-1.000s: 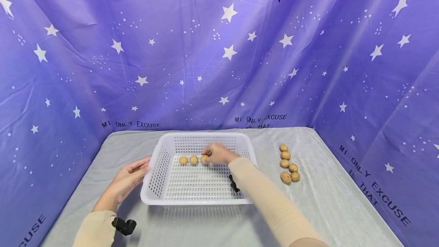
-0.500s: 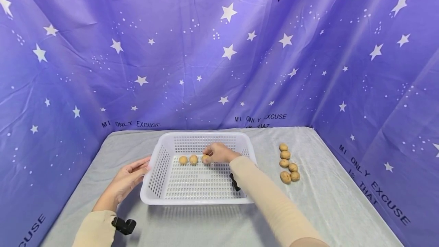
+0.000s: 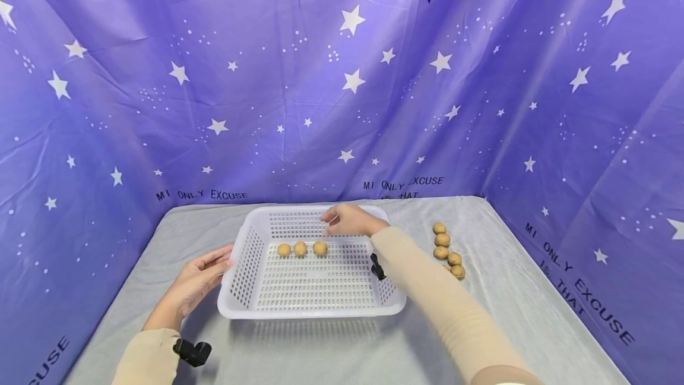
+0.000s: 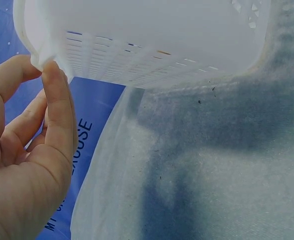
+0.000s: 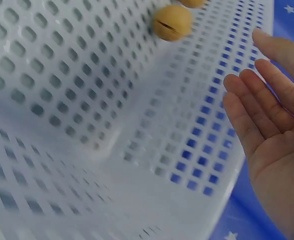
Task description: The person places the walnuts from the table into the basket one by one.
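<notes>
My left hand (image 3: 195, 283) pinches the left rim of the white perforated plastic basket (image 3: 312, 314); the left wrist view shows thumb and fingertips on that rim (image 4: 43, 59). Inside, three walnuts lie in a row across the basket's floor: a left one (image 3: 284, 249), a middle one (image 3: 300, 249) and a right one (image 3: 320, 248). Just above and right of the right walnut hovers my right hand (image 3: 351, 220), holding nothing. Its fingers are spread and relaxed in the right wrist view, apart from the nearest walnut (image 5: 172, 23).
To the right of the basket, several more walnuts (image 3: 442, 240) lie in a loose group on the grey cloth (image 3: 513, 290), one partly hidden by my right sleeve (image 3: 443, 302). A purple star-printed curtain (image 3: 299, 106) encloses the table at the back and sides.
My right hand has let go of the third walnut, which stays in the row, and has lifted slightly up and to the right. The left hand keeps its place on the rim.
</notes>
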`<control>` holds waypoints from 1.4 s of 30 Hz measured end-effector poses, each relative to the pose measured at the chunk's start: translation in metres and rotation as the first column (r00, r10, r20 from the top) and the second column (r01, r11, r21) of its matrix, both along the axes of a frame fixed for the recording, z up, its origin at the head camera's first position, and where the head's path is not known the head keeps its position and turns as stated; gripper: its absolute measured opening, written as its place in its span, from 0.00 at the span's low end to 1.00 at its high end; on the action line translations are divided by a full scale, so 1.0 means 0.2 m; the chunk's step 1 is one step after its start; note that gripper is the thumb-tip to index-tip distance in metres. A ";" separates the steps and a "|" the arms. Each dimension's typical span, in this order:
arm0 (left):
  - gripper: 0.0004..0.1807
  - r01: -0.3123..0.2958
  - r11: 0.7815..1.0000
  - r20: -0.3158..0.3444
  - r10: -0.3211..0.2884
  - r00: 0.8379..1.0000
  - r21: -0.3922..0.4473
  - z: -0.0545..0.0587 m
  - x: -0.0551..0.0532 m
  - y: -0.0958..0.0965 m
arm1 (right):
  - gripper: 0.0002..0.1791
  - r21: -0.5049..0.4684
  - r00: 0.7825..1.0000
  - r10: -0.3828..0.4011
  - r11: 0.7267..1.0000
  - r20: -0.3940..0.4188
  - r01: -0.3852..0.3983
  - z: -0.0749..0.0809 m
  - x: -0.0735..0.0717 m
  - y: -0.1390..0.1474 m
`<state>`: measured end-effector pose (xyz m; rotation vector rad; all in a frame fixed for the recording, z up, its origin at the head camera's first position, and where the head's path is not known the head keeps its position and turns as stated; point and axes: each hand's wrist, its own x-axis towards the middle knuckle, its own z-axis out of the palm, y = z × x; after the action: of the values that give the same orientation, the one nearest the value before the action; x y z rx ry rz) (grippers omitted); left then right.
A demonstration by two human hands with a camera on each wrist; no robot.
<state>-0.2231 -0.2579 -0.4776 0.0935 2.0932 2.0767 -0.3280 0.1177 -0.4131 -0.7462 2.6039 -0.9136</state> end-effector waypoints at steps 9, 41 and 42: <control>0.36 0.000 1.000 -0.006 0.000 1.000 0.015 0.00 0.00 0.00 | 0.22 -0.017 0.994 -0.084 0.996 -0.068 0.083 0.15 -0.01 0.15; 0.35 -0.005 1.000 -0.008 0.005 1.000 0.025 0.01 0.01 0.00 | 0.21 -0.044 0.904 -0.419 0.908 -0.089 0.417 -0.13 0.12 1.19; 0.35 -0.007 1.000 -0.008 0.007 1.000 0.028 0.01 0.01 0.00 | 0.20 -0.042 0.902 -0.423 0.906 -0.089 0.421 -0.15 0.13 1.21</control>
<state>-0.2208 -0.2576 -0.4758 0.0988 2.0728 2.1129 -0.3029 0.3588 -0.4436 -0.2269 2.9061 -1.0414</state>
